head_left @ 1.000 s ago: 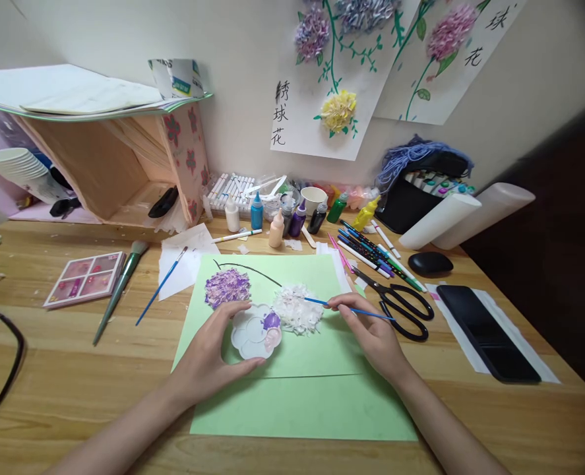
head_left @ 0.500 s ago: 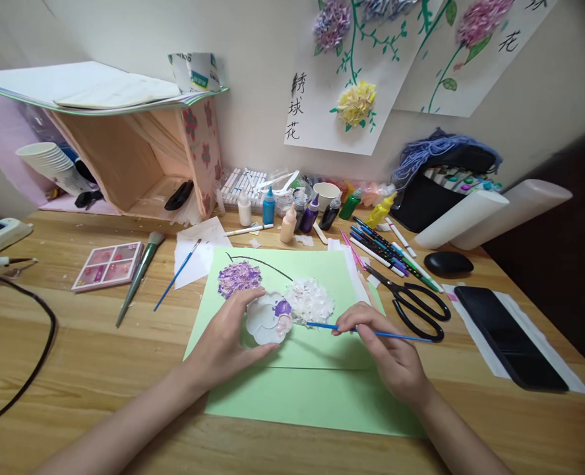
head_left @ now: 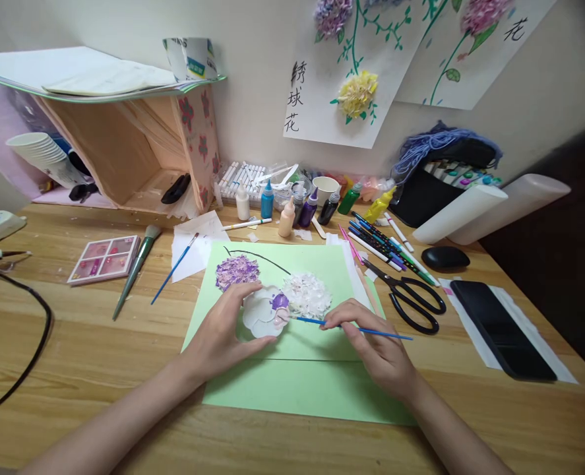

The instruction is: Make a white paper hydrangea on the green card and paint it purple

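Observation:
My left hand (head_left: 223,330) grips a white flower-shaped paint palette (head_left: 257,313) by its edge, thumb and fingers on either side. Purple paint and pale pink paint sit in its right-hand wells. In my right hand (head_left: 366,340) is a thin blue paintbrush (head_left: 381,333), pinched between the fingers, its tip at the pale pink paint. Both hands are over light green paper (head_left: 302,389). A purple-and-pink textured flower (head_left: 237,270) and a mostly white one (head_left: 309,295) are on this paper, along with a drawn dark stem (head_left: 262,258).
Black-handled scissors (head_left: 411,300), a phone (head_left: 502,330) and a mouse (head_left: 445,258) lie to the right. Paint bottles (head_left: 286,218) and pens (head_left: 378,244) stand or lie behind the paper. Leftward are another blue brush (head_left: 176,267), a green-handled brush (head_left: 136,270) and a pink palette case (head_left: 104,258).
My right hand has moved the paintbrush left, bringing its tip from beside the white flower to the pale pink paint in the palette. My left hand still holds the palette.

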Tool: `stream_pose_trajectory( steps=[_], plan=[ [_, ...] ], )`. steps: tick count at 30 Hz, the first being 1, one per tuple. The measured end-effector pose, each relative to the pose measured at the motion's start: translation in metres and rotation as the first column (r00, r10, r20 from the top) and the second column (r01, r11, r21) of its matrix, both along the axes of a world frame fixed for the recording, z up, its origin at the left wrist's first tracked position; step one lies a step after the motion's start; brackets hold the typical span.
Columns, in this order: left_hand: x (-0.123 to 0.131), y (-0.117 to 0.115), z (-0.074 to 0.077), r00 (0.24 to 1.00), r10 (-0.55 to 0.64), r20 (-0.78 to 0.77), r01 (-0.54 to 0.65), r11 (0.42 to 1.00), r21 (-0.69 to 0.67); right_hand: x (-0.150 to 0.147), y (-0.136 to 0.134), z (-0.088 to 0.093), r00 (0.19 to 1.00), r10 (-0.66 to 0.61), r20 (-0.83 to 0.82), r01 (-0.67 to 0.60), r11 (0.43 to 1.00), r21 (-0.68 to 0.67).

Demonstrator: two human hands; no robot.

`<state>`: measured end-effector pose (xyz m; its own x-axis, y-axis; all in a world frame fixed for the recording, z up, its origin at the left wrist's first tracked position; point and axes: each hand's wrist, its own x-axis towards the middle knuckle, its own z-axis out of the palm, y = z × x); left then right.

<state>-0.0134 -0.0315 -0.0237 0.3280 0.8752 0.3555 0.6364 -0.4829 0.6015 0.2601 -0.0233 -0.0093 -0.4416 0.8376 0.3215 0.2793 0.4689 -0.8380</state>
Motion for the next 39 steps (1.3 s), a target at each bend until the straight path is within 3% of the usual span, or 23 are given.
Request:
stream_pose_trajectory(
  steps=[9,12,15,21,25,28,39],
  plan=[
    [0.0,0.001,-0.001,1.0,-0.011,-0.003,0.011,1.0,0.005,0.002,0.0,-0.002,0.999,0.005,-0.032,-0.007,0.997,-0.079],
    [0.0,0.0,-0.002,1.0,-0.006,-0.016,0.006,1.0,0.003,0.004,0.006,-0.003,0.967,-0.198,-0.16,0.188,0.979,-0.072],
    [0.001,0.0,-0.003,1.0,-0.011,-0.026,0.01,1.0,-0.02,0.006,0.014,-0.007,0.933,-0.334,-0.133,0.33,0.943,-0.051],
    [0.001,-0.001,-0.005,0.999,-0.016,-0.036,0.013,0.997,-0.074,0.006,0.019,-0.013,0.958,-0.275,0.078,0.275,0.961,0.005],
    [0.001,-0.001,-0.006,0.999,-0.008,-0.038,0.005,0.998,-0.07,0.008,0.019,-0.014,0.956,-0.287,0.056,0.283,0.956,0.073],
    [0.001,0.0,-0.006,0.999,-0.004,-0.038,0.002,0.998,-0.063,0.008,0.02,-0.014,0.966,-0.245,0.084,0.238,0.968,0.077],
    [0.001,0.0,-0.006,0.999,-0.005,-0.034,0.004,0.998,-0.056,0.011,0.022,-0.015,0.955,-0.289,0.067,0.283,0.955,0.094]
  ],
)
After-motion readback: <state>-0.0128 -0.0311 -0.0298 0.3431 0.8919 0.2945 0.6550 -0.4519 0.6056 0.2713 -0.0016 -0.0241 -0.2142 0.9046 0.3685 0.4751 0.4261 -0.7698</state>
